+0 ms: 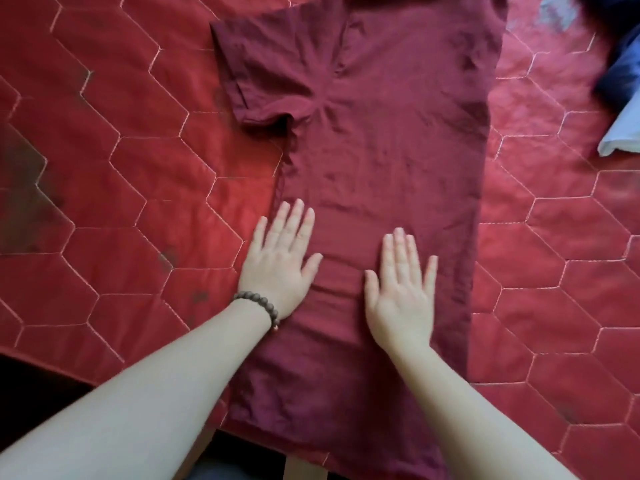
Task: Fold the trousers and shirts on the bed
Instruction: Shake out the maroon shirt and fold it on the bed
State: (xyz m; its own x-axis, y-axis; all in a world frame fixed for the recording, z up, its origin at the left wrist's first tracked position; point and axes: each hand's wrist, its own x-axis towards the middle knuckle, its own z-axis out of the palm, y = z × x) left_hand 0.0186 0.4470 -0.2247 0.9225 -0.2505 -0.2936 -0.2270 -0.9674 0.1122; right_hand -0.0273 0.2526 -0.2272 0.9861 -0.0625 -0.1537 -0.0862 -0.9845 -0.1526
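Observation:
A maroon short-sleeved shirt (381, 150) lies flat on the bed, its right side folded in to a straight edge and its left sleeve (242, 81) spread out to the left. The hem hangs over the bed's near edge. My left hand (280, 261) lies flat, fingers straight, on the shirt's left edge, partly on the bedcover. My right hand (401, 285) presses flat on the lower middle of the shirt, fingers straight and together. A bead bracelet (259, 304) circles my left wrist.
The bed wears a red quilted cover (121, 168) with a hexagon stitch pattern. Dark blue clothing (620, 71) and a light blue garment (620, 136) lie bunched at the right edge. The bed's near edge runs along the bottom, with dark floor (27, 393) at lower left.

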